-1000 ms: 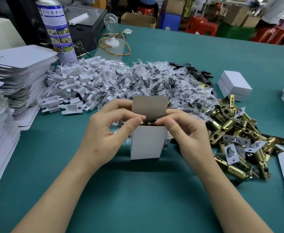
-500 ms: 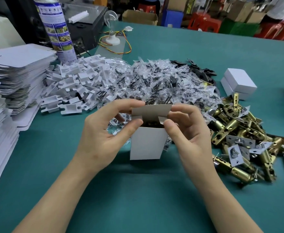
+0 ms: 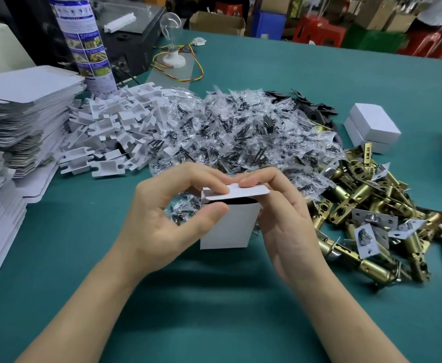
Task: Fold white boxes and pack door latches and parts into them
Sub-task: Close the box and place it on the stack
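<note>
I see the white box (image 3: 227,226) standing upright on the green table (image 3: 214,310), at the middle and toward the near edge, between the two hands. Its top flap (image 3: 246,192) is bent nearly flat over the opening, and a dark gap shows under its front lip.

The left hand (image 3: 162,221) pinches the box. Its forefinger lies on the left end of the flap and its thumb presses the front wall just below the lip. The right hand (image 3: 287,224) has its fingers curled over the right end of the flap, one fingertip on top and the palm against the right wall. I cannot make out its thumb.

Just beside the right hand, toward the right edge, lies a heap of brass latches (image 3: 371,203). Behind the box is a mound of clear bags (image 3: 240,132) holding dark parts, and left of that a pile of white plastic pieces (image 3: 110,132).

Stacks of flat cardboard (image 3: 23,113) stand along the left edge. A spray can (image 3: 86,43) stands upright near the far left corner. Two closed boxes (image 3: 374,124) sit stacked beyond the latches.
</note>
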A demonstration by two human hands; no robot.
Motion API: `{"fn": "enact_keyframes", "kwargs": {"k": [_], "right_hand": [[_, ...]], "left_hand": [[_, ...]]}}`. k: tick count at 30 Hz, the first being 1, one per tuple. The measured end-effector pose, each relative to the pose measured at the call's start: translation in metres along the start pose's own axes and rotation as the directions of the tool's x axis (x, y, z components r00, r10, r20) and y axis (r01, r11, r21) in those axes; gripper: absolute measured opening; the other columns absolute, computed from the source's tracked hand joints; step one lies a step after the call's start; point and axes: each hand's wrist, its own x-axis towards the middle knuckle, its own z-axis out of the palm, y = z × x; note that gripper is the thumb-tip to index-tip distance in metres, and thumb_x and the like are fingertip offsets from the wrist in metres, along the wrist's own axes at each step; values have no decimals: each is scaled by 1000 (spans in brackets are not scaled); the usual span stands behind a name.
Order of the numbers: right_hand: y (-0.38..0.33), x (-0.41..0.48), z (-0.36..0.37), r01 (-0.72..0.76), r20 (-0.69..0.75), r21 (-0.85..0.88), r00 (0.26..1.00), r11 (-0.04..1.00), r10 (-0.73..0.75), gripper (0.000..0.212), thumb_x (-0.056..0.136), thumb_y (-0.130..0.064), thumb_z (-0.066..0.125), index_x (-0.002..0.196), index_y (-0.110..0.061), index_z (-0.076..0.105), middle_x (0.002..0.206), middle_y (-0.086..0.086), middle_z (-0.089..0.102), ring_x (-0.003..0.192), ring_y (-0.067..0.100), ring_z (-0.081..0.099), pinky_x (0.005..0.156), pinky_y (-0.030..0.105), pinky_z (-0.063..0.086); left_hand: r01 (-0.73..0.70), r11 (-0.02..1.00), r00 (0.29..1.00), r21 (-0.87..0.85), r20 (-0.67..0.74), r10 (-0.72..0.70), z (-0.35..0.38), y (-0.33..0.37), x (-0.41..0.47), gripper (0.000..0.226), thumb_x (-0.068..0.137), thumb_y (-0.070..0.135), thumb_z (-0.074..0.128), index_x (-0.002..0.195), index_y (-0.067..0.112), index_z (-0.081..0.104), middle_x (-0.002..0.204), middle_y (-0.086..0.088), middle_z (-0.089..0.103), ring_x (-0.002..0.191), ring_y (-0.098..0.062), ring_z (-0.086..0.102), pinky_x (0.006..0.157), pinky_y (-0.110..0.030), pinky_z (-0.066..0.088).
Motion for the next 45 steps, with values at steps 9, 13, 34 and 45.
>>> {"fn": "enact_keyframes", "kwargs": {"k": [9,13,34,45], "right_hand": [[4,-6,-7,27,38,-84,999,996,-24,25,92,-39,55,108,-26,70,116,11,69,100,26,61,81,38,46],[6,-7,-5,140,5,-201,990,970,-142,20,98,-32,58,112,-26,70,115,0,71,104,19,64,88,32,52],[7,-9,-5,213,-8,-250,975,944,-222,19,103,-21,57,115,-25,72,116,1,73,110,19,68,86,25,55],[10,-8,-22,356,98,-472,930,807,-353,21,104,-32,58,119,-25,72,125,-3,70,124,20,64,88,31,56]], "left_hand": [[36,993,999,115,-35,-32,1,0,0,15,94,26,69,105,16,73,114,8,74,111,-22,70,88,-36,58],[34,989,999,142,-33,-30,3,1,1,19,95,21,71,114,16,75,116,7,72,113,-23,68,89,-35,57],[39,993,998,115,-62,-32,4,-3,0,20,99,14,64,111,24,76,114,11,74,113,-21,70,90,-27,53],[-53,991,998,122,-23,56,-2,-5,0,22,93,16,70,114,13,74,119,1,74,114,-11,72,92,-23,55]]}}
